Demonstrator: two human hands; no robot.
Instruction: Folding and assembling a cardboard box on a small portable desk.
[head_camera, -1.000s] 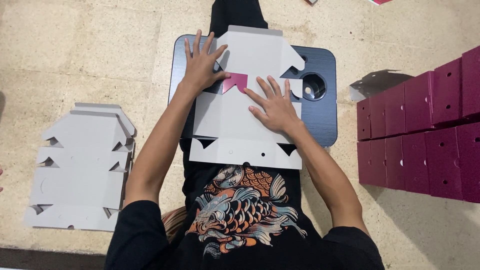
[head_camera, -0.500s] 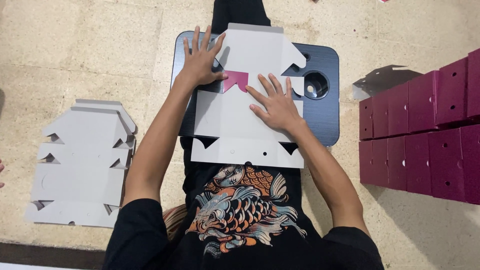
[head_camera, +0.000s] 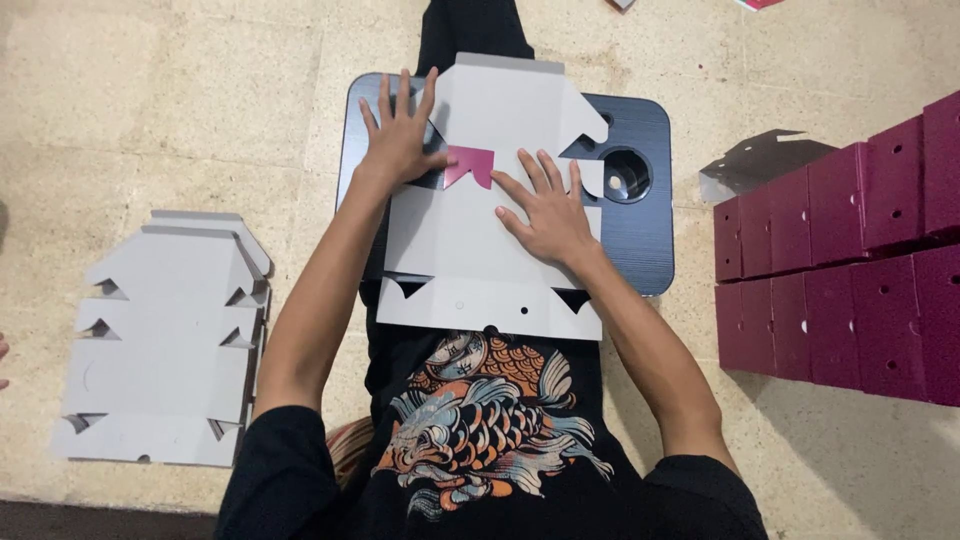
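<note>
A flat grey die-cut cardboard box blank (head_camera: 470, 260) lies on a dark lap table (head_camera: 640, 240) over my legs. A small magenta flap (head_camera: 470, 165) is folded over near its middle. My left hand (head_camera: 400, 135) presses flat on the blank's upper left part, fingers spread, thumb beside the magenta flap. My right hand (head_camera: 545, 205) presses flat on the blank just right of that flap. Neither hand grips anything.
A stack of flat grey box blanks (head_camera: 160, 340) lies on the floor at my left. Several assembled magenta boxes (head_camera: 850, 250) stand in rows at my right, with a loose grey blank (head_camera: 760, 160) behind them. The lap table has a round cup hole (head_camera: 627, 175).
Both hands have stayed pressed on the blank; the view has shifted slightly, and the fingers have barely moved.
</note>
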